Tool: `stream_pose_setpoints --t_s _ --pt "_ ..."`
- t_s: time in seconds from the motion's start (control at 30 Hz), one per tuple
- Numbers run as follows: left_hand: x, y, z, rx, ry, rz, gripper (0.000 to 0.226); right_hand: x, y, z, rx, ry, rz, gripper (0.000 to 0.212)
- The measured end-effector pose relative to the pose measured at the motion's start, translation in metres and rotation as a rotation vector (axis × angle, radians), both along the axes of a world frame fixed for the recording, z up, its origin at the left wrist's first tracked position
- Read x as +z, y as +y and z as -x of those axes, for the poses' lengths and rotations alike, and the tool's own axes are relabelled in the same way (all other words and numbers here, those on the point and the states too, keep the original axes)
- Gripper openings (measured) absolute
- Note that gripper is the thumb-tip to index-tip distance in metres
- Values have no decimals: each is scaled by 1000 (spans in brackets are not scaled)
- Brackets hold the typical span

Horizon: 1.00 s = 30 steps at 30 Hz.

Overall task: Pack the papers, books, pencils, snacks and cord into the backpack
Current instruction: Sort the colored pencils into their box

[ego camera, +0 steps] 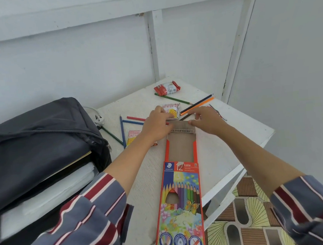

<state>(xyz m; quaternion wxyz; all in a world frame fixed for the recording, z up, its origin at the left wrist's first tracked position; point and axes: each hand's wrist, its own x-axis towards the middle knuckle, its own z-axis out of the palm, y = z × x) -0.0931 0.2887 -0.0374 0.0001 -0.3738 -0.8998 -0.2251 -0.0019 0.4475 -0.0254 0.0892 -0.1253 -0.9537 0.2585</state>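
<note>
Box: orange pencil box [180, 208] lying flat on the white table [244, 127], near end over the table's front edge.
Writing: "STAEDTLER", "12" and "Luna" on the box top; the smaller line under it is too blurred to read. Below are printed pencils, a butterfly and three round icons.
Tray: brown card tray [181, 148] slid out of the box's far end, no pencils seen in it.
Left hand [155, 125]: at the tray's far left corner, fingers curled; its back hides what they clasp, so I cannot tell.
Right hand [208, 120]: thumb and forefinger pinch the tray's end flap.
Pencils: loose beyond the hands, a green one [174, 98], an orange one [198, 106], a red one [136, 118] and a blue one [121, 129] among them.
Snacks: red-and-white packet [167, 88] at the far edge; a second packet [172, 111] touching the left fingers; a third [133, 137] partly under the left wrist. Their print is unreadable.
Cord: white plug [98, 118] between backpack and pencils.
Backpack [32, 136]: dark, unzipped, on the left; white papers [46, 189] and a book edge [78, 159] show in its mouth.
In the way: both forearms in striped sleeves cross the table.
</note>
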Motion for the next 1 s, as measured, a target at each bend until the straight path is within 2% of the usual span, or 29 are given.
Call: stream_pose_setpoints --t_s 0.2,0.27,0.43,0.47,0.57,0.73,0.9,1.0 --pt "14 12 3 -5 -103 -70 28 22 21 0 -108 10 335 23" --pt "19 17 3 1 -130 -108 27 25 32 1 -214 23 407 17" --pt "24 41 7 6 -199 -132 26 21 68 16 -512 42 550 15" --pt "24 47 10 10 -212 -121 26 20 73 18 -540 36 564 9" --pt "24 66 18 18 -227 -99 26 21 84 27 -580 36 588 11" --pt "18 97 32 33 -243 -77 24 14 103 46 -567 -10 524 25" --pt "6 121 45 76 -231 -20 24 3 112 62 -507 -120 488 23" --pt "1 132 52 85 -214 8 23 -3 118 73 -496 -152 533 17"
